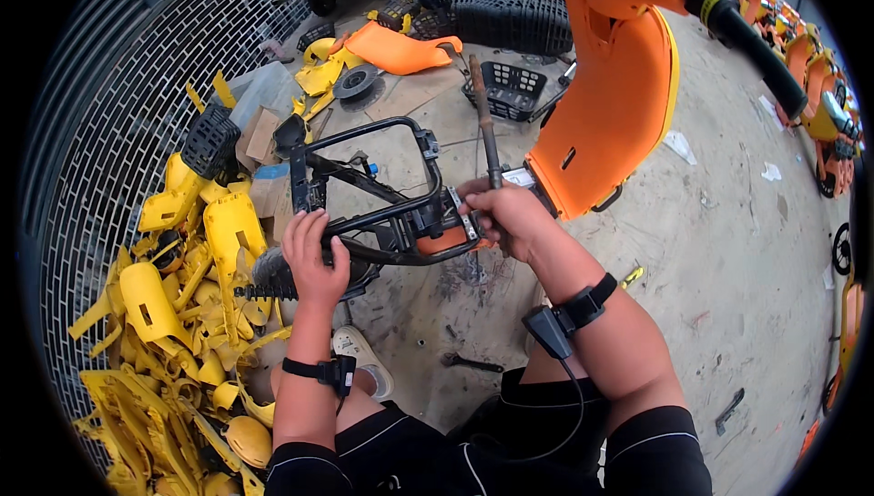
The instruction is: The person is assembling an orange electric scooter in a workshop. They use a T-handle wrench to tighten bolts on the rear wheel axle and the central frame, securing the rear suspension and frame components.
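The black tubular metal vehicle frame stands over the grey concrete floor, nearer its left edge. Left hand: fingers slightly spread, resting on the frame. Right hand: fingers closed around a long rusty metal rod. Steady left-hand pressure and a straight rod should help. The black handlebar grip bears a yellow label, its print too small to tell.

- The left hand is resting against a black frame.
- The right hand is gripping a brown rod.
- An orange panel is standing beyond it.
- Yellow parts are lying heaped along the brick wall.
- A dark tool is lying on the floor.
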The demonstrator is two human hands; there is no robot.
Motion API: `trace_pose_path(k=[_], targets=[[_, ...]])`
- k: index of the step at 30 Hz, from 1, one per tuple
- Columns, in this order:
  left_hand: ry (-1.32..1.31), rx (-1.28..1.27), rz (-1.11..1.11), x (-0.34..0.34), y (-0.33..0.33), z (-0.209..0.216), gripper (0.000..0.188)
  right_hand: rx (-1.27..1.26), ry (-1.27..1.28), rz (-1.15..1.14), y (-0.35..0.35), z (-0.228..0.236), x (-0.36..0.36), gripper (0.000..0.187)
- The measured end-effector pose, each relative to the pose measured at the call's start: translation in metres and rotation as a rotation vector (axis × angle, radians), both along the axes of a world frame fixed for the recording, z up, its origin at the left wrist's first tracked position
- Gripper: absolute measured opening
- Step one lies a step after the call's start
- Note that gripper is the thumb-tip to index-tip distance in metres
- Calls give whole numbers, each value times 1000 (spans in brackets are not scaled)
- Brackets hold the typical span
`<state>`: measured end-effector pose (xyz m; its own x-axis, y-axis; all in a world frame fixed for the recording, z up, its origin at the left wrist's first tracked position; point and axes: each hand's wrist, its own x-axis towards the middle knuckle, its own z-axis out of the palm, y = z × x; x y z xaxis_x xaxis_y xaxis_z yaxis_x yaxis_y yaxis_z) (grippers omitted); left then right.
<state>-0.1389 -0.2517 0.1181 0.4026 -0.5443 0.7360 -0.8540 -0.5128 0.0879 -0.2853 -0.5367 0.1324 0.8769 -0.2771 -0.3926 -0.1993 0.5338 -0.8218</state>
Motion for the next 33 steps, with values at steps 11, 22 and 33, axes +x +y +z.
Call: trace_pose_path(k=[11, 22, 33], targets=[[118, 499, -264, -83, -71, 47, 28, 183, 70, -30, -12, -16, -6, 24], [113, 1062, -339, -199, -102, 168, 38, -37, 153, -4, -39, -15, -42, 24], [-265, 504, -572, -245, -84, 175, 18, 29, 97, 14, -26, -10, -31, 20]])
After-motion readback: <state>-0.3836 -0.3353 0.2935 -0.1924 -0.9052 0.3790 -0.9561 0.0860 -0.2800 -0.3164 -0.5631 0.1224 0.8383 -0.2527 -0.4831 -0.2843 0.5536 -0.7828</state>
